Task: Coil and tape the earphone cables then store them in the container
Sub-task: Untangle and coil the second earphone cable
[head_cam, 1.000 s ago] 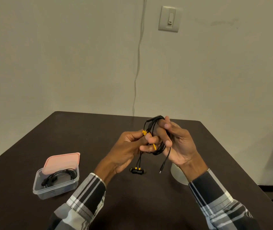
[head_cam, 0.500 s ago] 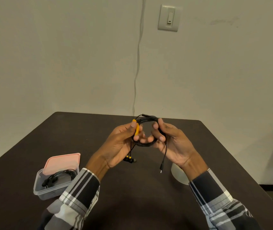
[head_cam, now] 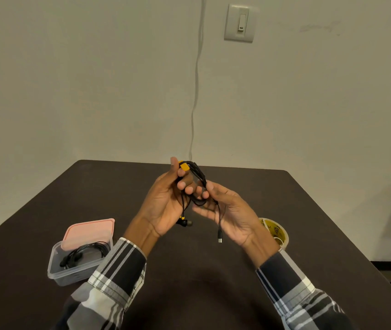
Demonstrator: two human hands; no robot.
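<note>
Head view: above the table (head_cam: 118,198), the left hand (head_cam: 166,206) pinches the coiled cable (head_cam: 198,182) at its yellow piece, fingers curled round the loops. The right hand (head_cam: 232,213) holds the coil's lower side, plug dangling. Left sits the container (head_cam: 80,270), another cable inside; tape (head_cam: 276,232) lies right.

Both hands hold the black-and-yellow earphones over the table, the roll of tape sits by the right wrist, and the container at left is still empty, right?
Not empty: the head view shows the container already holding a coiled black earphone cable. The rest stands.
</note>
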